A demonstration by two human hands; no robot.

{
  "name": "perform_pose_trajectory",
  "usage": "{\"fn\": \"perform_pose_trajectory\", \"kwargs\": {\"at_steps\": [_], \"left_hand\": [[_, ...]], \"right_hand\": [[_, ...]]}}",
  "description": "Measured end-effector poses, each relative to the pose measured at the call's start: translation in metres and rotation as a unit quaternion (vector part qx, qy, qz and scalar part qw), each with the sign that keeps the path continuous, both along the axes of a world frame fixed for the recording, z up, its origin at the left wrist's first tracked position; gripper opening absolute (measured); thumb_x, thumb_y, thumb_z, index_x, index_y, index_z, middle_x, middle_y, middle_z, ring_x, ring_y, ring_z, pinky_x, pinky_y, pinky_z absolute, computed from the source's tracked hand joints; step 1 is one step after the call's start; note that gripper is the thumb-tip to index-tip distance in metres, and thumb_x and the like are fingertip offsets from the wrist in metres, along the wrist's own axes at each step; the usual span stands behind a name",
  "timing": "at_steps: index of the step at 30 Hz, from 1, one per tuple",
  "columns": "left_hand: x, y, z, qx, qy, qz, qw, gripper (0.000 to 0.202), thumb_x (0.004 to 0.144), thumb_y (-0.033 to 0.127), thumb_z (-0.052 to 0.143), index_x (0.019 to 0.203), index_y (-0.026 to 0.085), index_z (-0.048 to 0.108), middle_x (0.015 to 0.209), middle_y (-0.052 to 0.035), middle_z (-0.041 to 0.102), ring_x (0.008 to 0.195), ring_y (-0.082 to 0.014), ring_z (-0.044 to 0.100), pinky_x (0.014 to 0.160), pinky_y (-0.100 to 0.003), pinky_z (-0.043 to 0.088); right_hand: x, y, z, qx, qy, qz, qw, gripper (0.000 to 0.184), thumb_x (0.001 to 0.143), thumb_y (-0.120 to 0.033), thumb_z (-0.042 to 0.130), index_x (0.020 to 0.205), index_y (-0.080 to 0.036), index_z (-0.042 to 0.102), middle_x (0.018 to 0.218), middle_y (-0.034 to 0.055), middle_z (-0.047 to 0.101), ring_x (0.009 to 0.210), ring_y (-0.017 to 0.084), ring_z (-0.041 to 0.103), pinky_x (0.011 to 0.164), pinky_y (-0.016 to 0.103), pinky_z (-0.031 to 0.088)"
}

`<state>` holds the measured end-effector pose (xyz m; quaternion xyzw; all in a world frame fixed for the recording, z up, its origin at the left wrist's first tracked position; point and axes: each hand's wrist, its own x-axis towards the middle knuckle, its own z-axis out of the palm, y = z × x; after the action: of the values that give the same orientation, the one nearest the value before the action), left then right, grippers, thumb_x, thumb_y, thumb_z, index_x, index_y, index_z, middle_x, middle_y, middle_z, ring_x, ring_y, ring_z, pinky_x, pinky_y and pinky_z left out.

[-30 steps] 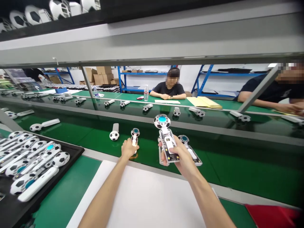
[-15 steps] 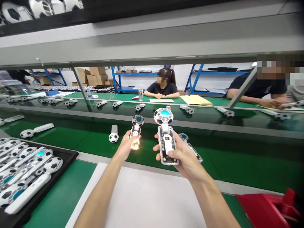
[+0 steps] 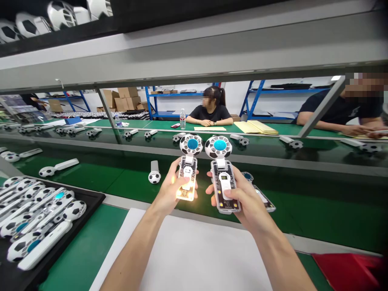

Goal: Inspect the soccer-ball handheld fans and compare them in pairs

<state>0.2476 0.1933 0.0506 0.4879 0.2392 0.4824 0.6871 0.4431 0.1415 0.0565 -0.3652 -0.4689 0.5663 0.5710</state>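
My left hand (image 3: 168, 190) is closed round the clear handle of a football-patterned handheld fan (image 3: 192, 144). Its thumb lies on the white strip, and yellow lights glow at the handle's lower end. A second such fan (image 3: 218, 147) is held upright in my right hand (image 3: 249, 202), the thumb pressing on its white strip; a circuit board shows through the case. Both heads have blue centres and stand side by side, slightly apart. Partly behind my right hand, another clear-handled fan (image 3: 268, 201) lies on the green conveyor belt (image 3: 318, 194).
A black tray (image 3: 98, 198) packed with fans stands at left, and a white sheet (image 3: 194, 250) lies below my hands. More fans, including one white-handled fan (image 3: 154, 173), rest on the belt. A red object (image 3: 345, 268) sits at lower right. Co-workers sit across the line.
My left hand has brought its fan up, nearer and rightward, close beside the other fan. Both fans are still held, and the view has shifted slightly.
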Motion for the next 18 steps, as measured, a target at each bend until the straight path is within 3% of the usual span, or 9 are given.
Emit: {"fn": "perform_pose_trajectory", "kwargs": {"at_steps": [12, 18], "left_hand": [[0.0038, -0.0040, -0.0009, 0.009, -0.001, -0.010, 1.000, 0.070, 0.083, 0.023, 0.065, 0.145, 0.033, 0.034, 0.123, -0.0097, 0.059, 0.082, -0.0200, 0.066, 0.062, -0.035, 0.059], [0.0067, -0.0015, -0.0048, 0.028, -0.025, -0.003, 0.999, 0.064, 0.083, 0.022, 0.065, 0.140, 0.031, 0.037, 0.120, -0.0083, 0.060, 0.079, -0.0187, 0.066, 0.062, -0.033, 0.057]], "right_hand": [[-0.0052, -0.0014, 0.0023, 0.010, -0.022, -0.044, 0.999, 0.069, 0.074, -0.019, 0.063, 0.139, -0.030, 0.042, 0.121, 0.0071, 0.064, 0.073, 0.019, 0.071, 0.057, 0.030, 0.055], [-0.0033, -0.0007, -0.0007, 0.022, -0.034, -0.054, 0.998, 0.070, 0.075, -0.019, 0.063, 0.141, -0.032, 0.041, 0.125, 0.0069, 0.062, 0.080, 0.020, 0.071, 0.062, 0.032, 0.057]]}}
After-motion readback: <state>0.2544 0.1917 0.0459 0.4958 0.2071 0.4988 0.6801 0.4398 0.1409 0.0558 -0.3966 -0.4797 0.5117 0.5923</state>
